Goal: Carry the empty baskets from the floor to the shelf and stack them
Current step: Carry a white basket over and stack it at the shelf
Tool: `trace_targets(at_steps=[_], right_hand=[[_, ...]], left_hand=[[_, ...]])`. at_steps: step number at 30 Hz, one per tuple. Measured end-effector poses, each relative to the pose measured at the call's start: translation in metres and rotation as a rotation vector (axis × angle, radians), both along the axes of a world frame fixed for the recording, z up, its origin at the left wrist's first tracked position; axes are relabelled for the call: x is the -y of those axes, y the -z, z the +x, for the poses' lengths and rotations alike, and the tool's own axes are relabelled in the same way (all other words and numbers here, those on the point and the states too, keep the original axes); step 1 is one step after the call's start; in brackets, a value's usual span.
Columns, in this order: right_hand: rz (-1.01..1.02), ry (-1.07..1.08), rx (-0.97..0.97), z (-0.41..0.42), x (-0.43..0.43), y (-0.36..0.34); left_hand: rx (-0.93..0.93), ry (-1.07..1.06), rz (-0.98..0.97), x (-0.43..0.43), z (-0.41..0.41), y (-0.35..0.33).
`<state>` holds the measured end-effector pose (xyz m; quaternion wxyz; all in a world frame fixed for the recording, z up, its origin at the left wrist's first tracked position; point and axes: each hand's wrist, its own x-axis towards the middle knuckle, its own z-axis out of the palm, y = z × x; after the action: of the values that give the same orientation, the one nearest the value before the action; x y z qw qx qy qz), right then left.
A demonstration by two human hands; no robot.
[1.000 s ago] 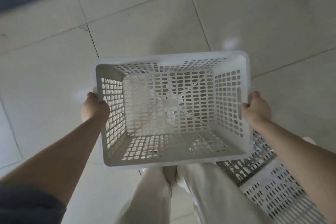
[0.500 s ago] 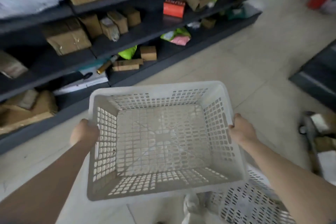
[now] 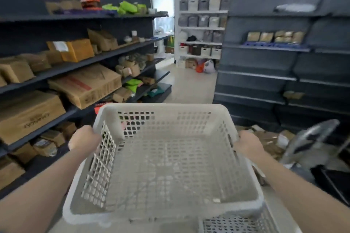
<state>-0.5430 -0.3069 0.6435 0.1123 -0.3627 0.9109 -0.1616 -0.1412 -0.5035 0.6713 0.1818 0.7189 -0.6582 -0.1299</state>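
I hold an empty white perforated plastic basket [image 3: 164, 161] level in front of me, off the floor. My left hand [image 3: 84, 137] grips its left rim and my right hand [image 3: 246, 143] grips its right rim, fingers curled over the edge. Part of another white basket [image 3: 236, 225] shows on the floor under the near right corner of the one I carry. A dark shelf unit [image 3: 265, 73] with mostly bare boards stands ahead on the right.
Dark shelving [image 3: 79, 66] packed with cardboard boxes runs along the left. A white rack [image 3: 202, 28] of grey and white bins stands at the far end of the aisle. Loose boxes [image 3: 269, 138] and a blurred grey object [image 3: 310, 142] lie on the floor at right.
The view has swung up from the tiled floor to the aisle. The basket stays gripped in both hands and is now raised and facing the shelves.
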Motion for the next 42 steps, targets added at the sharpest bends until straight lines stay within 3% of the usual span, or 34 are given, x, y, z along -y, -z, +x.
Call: trace_targets(at_steps=[12,22,27,33,42], right_hand=[[-0.056,0.45,-0.04,-0.141,-0.341,-0.089],[-0.084,0.956,-0.044,-0.195,-0.635,-0.085],[-0.082,1.141,0.001,-0.187,-0.765,-0.074],[-0.114,1.524,0.02,-0.165,-0.908,-0.062],[-0.082,1.896,-0.008,-0.084,-1.109,-0.05]], left_hand=[[0.006,0.546,-0.1,-0.17,-0.269,-0.082],[0.05,0.993,-0.039,-0.387,-0.508,-0.102],[0.07,1.23,-0.049,-0.509,-0.618,-0.089],[0.07,1.559,-0.008,-0.677,-0.735,-0.067],[0.039,1.9,0.006,-0.968,-0.797,-0.049]])
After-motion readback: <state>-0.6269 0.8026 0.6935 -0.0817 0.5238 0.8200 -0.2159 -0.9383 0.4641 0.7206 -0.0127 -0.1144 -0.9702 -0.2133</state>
